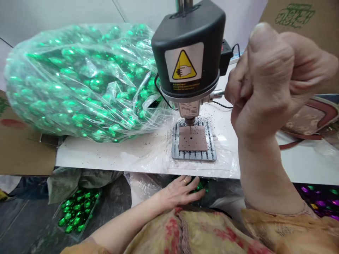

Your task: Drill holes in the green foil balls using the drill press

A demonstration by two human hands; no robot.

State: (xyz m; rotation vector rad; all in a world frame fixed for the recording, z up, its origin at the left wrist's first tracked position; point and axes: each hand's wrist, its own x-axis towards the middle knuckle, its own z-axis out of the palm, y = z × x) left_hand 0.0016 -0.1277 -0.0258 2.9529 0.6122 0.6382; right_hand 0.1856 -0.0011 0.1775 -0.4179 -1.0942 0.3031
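Observation:
My right hand [267, 74] is closed in a fist at the right side of a small black bench drill press [189, 56], wrapped round its feed handle [217, 94]. The handle's grip is hidden by the fingers. Below the chuck, a thin drill bit [190, 129] points down at a brownish square plate [186, 143] with a dark hole, lying on the slotted metal base [212, 156]. Down below the table's front edge, my left hand [182, 192] reaches over shiny green balls [203, 185] with its fingers apart; its fingertips are partly among them.
A large clear bag of shiny green balls [87, 84] leans left of the drill press. Dark shavings dot the white table [87, 151]. A tub of green balls [76, 211] stands low at left, purple ones [320, 203] at right. Cardboard boxes [23, 151] flank the table.

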